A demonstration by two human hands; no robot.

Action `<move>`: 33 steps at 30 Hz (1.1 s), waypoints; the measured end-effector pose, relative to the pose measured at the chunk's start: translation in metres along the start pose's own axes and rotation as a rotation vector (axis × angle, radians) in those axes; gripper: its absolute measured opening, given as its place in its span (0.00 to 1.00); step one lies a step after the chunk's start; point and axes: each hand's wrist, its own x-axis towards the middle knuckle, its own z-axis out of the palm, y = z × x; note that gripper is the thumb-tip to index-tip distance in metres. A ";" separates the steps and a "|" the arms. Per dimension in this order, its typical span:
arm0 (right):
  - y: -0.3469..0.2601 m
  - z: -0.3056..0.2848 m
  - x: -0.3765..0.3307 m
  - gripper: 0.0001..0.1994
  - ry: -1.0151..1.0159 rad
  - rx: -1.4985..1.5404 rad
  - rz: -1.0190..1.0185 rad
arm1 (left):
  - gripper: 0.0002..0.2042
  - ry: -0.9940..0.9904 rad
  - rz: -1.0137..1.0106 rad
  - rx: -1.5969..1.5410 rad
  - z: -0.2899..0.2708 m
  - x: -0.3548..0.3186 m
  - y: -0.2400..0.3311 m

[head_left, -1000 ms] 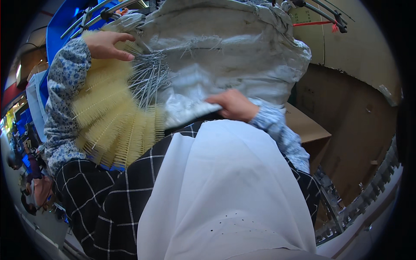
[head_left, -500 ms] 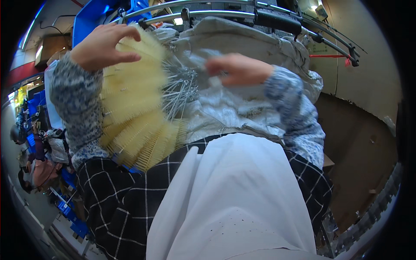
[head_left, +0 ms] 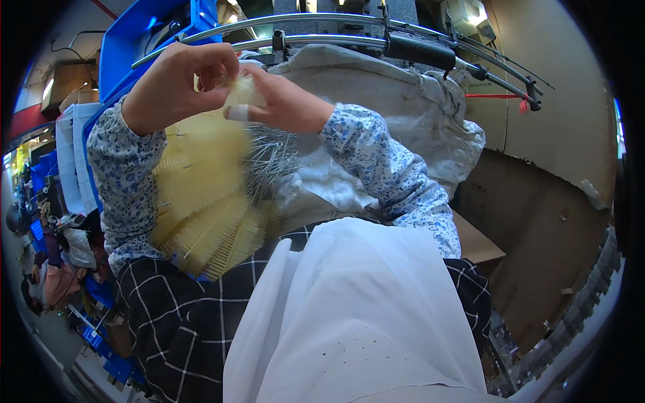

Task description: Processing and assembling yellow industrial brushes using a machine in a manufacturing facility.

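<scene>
My left hand and my right hand are close together at the upper left, over a heap of brushes. A pale-yellow wire brush sits between them, its bristles fanned out. My left fingers pinch it from the left, and my right fingers close round it from the right. White tape wraps one right-hand fingertip. Below lies the heap of yellow-bristled brushes, their twisted metal stems pointing right. The held brush's stem is hidden.
A whitish woven sack lies under the stems. Metal rails cross the far side, with a blue bin at far left. White trays stand left of my arm. Cardboard is at right; a person sits farther left.
My right hand has moved left from over the sack to meet my left hand. Both now hold a brush. My left hand has shifted slightly right and closed its fingers.
</scene>
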 end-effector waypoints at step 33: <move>0.031 -0.215 -0.069 0.14 0.529 -1.559 0.206 | 0.20 -0.603 -0.583 0.309 -0.010 -0.010 -0.002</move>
